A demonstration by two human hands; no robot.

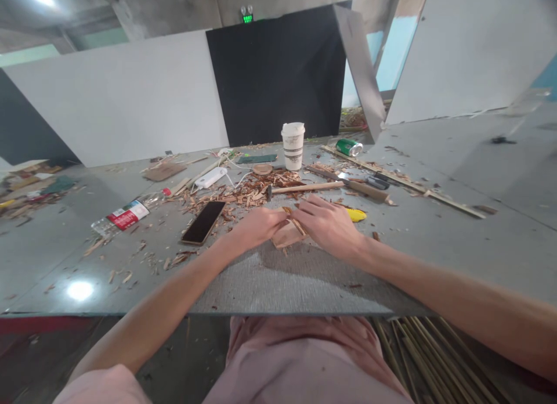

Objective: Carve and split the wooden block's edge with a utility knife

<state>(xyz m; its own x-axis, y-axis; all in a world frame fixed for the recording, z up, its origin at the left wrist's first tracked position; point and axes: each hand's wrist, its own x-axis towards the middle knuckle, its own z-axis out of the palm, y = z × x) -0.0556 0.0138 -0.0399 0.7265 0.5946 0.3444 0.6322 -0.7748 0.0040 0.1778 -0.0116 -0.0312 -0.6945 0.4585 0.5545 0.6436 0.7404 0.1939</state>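
Table (452,233) in head view: grey, strewn with wood shavings (255,190), paper cup (293,148) upright beyond them. Behind, white panel (126,96) and black panel (278,79); lit green sign (247,18) above. Wooden piece (287,237) sits between my left hand (264,226) and right hand (328,225), thin strip (297,225) across it. Both my hands narrow, fingers bunched; can't tell what each grips.

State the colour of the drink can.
The drink can is green with a silvery end; it shows in the head view.
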